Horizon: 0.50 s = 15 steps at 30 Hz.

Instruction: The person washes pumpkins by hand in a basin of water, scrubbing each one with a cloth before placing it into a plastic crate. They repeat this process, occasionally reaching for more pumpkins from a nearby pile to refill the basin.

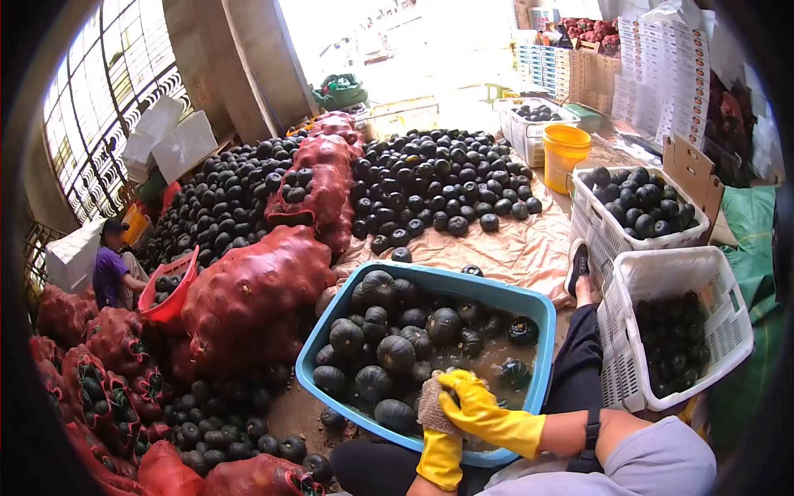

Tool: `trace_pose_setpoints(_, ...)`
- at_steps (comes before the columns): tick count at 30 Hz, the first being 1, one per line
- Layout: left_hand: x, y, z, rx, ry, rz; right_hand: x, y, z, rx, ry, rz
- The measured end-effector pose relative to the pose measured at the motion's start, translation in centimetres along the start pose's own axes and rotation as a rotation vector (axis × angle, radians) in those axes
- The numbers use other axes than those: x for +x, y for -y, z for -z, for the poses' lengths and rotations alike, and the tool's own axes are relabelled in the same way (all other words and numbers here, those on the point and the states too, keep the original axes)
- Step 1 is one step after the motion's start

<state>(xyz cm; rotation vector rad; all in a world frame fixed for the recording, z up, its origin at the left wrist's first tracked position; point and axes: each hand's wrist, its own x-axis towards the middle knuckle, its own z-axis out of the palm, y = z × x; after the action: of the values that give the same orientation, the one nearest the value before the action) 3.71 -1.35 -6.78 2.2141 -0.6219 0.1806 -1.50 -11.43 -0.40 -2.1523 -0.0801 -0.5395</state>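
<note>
Squash (395,354) lie near left hand (435,405) and right hand (475,407), grips unclear; carton (657,78) print seems illegible.

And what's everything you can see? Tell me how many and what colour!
Main things I can make out:
Tub: one, blue, front middle
Squashes: too many to count, dark green, in tub, crates and piles
Crates: three, white, right
Bucket: one, yellow-orange, back right
Sacks: many, red, left and middle
Basket: one, red, left
Boxes: stacks, mostly white, back right
Floor sheet: one, peach, behind tub
Co-worker: one, purple top, left
Scrubby cloth: one, beige, at left hand
Left hand: one, yellow glove, over tub
Right hand: one, yellow glove, over tub
Legs: two, dark trousers, beside tub
</note>
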Motion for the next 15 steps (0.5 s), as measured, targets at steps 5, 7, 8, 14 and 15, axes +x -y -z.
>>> trace_pose_setpoints(5,-1.4,0.1,-0.3,-0.595,-0.309,0.158,0.1,3.4,4.3,0.692,0.338,-0.455)
trace_pose_setpoints(7,-1.2,-2.6,0.7,-0.147,-0.407,0.022,0.0,-0.4,1.3,0.904,0.060,-0.435)
trace_pose_setpoints(8,-1.1,-4.1,1.6,-0.137,-0.367,0.089,0.0,-1.3,0.4,0.786,-0.071,-0.341)
trace_pose_setpoints(14,-0.4,-2.7,3.2,-0.296,-0.161,0.048,1.8,-1.4,4.9,0.007,0.613,-0.085)
trace_pose_setpoints(15,-0.1,-4.1,4.5,-0.387,-0.150,-0.003,2.7,-0.2,6.4,0.177,0.647,-0.296)
